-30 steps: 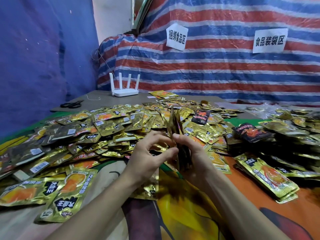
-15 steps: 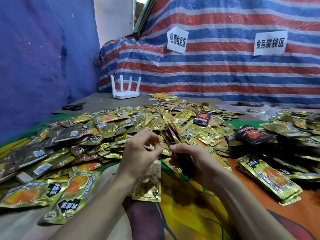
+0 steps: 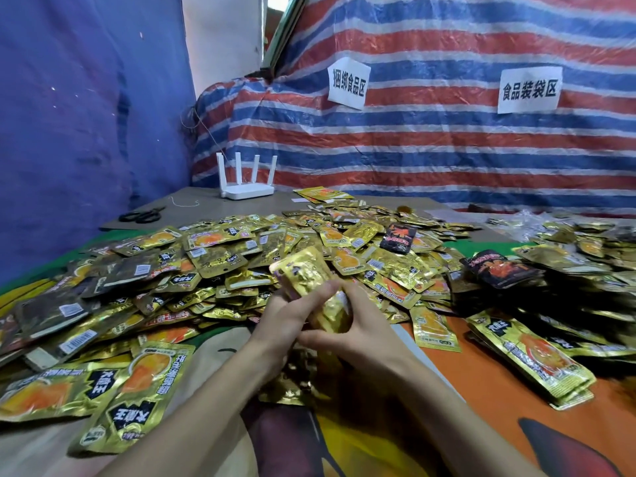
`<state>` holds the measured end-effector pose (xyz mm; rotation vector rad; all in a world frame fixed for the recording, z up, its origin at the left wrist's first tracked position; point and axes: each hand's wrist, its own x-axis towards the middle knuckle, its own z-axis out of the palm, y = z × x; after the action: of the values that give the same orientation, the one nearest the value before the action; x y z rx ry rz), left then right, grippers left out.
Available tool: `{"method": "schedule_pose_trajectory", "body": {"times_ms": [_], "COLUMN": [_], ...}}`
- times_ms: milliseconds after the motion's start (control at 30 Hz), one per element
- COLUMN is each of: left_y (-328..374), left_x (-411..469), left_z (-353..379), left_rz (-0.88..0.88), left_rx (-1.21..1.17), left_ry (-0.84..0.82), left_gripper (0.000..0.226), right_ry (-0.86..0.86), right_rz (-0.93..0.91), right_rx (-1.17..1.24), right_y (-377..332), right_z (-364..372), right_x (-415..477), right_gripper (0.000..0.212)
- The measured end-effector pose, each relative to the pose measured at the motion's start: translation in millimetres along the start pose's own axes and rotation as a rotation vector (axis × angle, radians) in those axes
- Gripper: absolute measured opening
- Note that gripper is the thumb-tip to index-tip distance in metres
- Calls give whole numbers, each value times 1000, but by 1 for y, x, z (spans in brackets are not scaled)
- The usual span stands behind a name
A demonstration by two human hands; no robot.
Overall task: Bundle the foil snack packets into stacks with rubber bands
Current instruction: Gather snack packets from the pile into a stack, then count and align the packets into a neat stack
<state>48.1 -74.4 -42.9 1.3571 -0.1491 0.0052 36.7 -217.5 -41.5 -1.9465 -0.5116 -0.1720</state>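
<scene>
A stack of gold foil packets (image 3: 306, 275) is held tilted above the table, its flat gold face turned toward me. My left hand (image 3: 287, 320) grips its lower left edge with curled fingers. My right hand (image 3: 358, 333) holds the stack's lower right side, thumb across the front. A big heap of loose gold packets (image 3: 220, 266) covers the table beyond my hands. One loose packet (image 3: 292, 380) lies under my wrists. No rubber band is visible to me.
Bundled packets (image 3: 530, 359) lie at the right, with black packets (image 3: 499, 266) behind. Two large packets (image 3: 130, 394) lie near left. Scissors (image 3: 141, 215) and a white router (image 3: 246, 187) sit at the far left. A striped tarp (image 3: 430, 142) backs the table.
The stack stood edge-on between my hands a second ago. It has been turned flat and tilted, its gold face now toward me, and both hands have closed around its lower end.
</scene>
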Motion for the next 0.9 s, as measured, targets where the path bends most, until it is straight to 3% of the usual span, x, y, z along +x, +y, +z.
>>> {"method": "schedule_pose_trajectory", "body": {"times_ms": [100,167,300,367,433,500,567,800,900], "left_y": [2,5,9,9,7,5,5,3,5], "left_x": [2,4,4,1,0,2,1,-10,-18], "left_z": [-4,-6,-9,-7,-4,-2,-1,13,30], "left_rz": [-12,-21,-19,16,32,59,73,30,94], "left_rx": [-47,-96,-187,-208,-205,-146,-63,162,296], "left_ry": [98,182,253,230,195,160,101,-25,-97], "left_gripper": [8,7,27,39,32,23,27,75,75], "right_ry": [-9,68,278,268,125,41,58,139,252], "right_rz": [41,-8,25,161,268,268,256,268,275], "right_rx": [154,204,278,336,383,442,452,287,142], "right_y": [-3,-3,-6,-8,-10,-13,-14,-20,-18], "right_z": [-2,-3,-5,-4,-4,-5,-11,-51,-86], "right_x": [1,2,1,1,0,0,-1,-24,-45], "right_gripper": [77,51,31,38,45,25,17,13,14]}}
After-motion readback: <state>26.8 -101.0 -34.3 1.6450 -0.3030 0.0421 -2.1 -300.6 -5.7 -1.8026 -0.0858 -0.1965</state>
